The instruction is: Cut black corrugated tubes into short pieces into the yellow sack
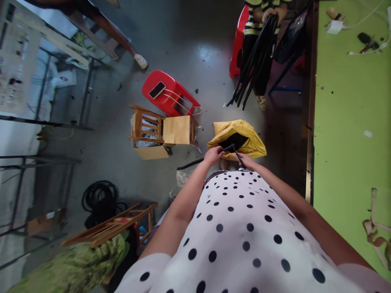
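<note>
My left hand is closed around a black strip, whose longer end sticks out to the left behind my wrist. Fingers of my right hand are closed on a thin black piece that slants down toward my lap. The two black parts meet between my hands; whether they are one bent strip or two pieces I cannot tell. Just beyond, a yellow sack lies on the floor with its mouth open, dark material showing inside.
A red stool carries a phone with a white cable. Near it stands a small wooden chair. Another person's hands hold long black strips. A green table runs along my right. Coiled black tubing lies left.
</note>
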`<state>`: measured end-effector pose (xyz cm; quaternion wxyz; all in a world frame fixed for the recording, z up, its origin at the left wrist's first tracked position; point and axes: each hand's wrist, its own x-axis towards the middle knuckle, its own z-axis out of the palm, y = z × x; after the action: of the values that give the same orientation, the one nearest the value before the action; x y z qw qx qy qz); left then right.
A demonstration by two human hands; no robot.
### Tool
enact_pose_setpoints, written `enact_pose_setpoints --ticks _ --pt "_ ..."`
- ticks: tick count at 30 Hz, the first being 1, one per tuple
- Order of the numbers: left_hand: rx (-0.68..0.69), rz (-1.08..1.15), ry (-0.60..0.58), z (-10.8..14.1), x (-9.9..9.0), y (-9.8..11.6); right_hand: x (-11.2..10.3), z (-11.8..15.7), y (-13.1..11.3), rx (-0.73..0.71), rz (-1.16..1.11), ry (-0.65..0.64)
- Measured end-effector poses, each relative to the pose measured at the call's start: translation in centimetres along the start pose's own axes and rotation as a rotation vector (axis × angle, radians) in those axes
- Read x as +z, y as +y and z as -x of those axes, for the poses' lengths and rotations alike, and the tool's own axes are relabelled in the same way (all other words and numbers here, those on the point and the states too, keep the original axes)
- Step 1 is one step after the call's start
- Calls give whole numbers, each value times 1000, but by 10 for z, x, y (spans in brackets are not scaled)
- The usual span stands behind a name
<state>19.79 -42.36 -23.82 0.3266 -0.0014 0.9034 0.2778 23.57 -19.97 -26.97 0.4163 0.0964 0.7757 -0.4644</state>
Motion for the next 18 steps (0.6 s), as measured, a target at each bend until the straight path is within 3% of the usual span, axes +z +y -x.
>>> enact_pose_setpoints --ticks 18 --pt "-93 -50 -118 -4 25 -33 21 -5 9 71 286 -1"
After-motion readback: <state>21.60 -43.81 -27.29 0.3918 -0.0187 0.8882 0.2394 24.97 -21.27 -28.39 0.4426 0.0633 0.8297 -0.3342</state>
